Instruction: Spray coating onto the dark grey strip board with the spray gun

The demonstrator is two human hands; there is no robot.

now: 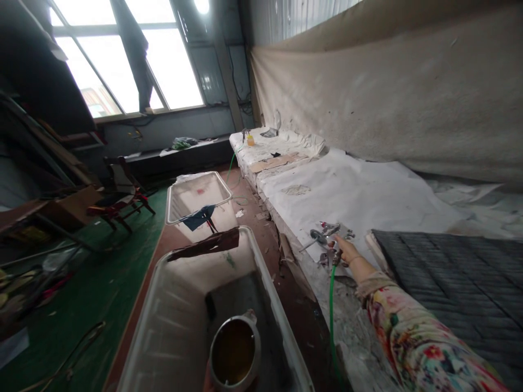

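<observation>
My right hand (345,251) is closed on a metal spray gun (319,237) at the near edge of the paper-covered table. A green hose (332,305) hangs down from the gun's handle. Other small metal parts lie close beside it, too small to tell apart. Low in the view, my left hand (207,378) shows only in part, with fingers against the side of a round metal cup (256,348). Dark amber-brown liquid (232,348) is inside the cup, which is held over a large white plastic tub (163,305).
A dark grey ribbed panel (449,277) lies right of my right arm. White paper (359,185) covers the table, with a yellow container (250,140) at its far end. A second white tub (174,201) stands ahead. At left is a chair (122,185).
</observation>
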